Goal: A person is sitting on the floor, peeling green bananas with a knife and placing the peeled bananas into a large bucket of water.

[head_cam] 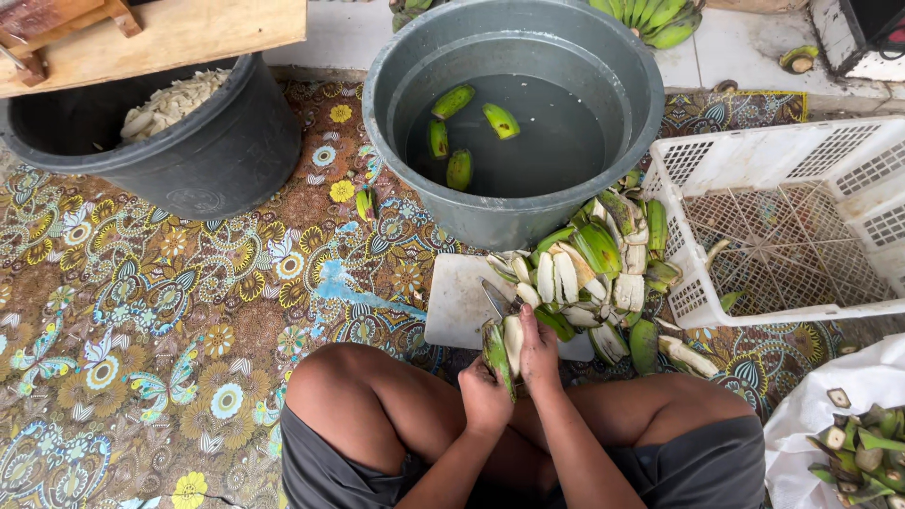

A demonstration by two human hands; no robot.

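My left hand (pixel 484 394) grips a green banana (pixel 503 346) with part of its peel cut away, showing pale flesh. My right hand (pixel 539 351) rests against the same banana and holds a knife (pixel 496 300), whose blade points up and left over the white cutting board (pixel 455 303). Both hands sit between my bent knees. A heap of green peels (pixel 596 269) lies on and beside the board, just beyond my hands.
A grey tub (pixel 405 66) of water holds several floating green bananas (pixel 461 128). A black tub (pixel 212 155) with pale slices stands at left, under a wooden board (pixel 189 28). A white plastic crate (pixel 801 221) sits at right, a white sack of cut ends (pixel 863 443) at lower right.
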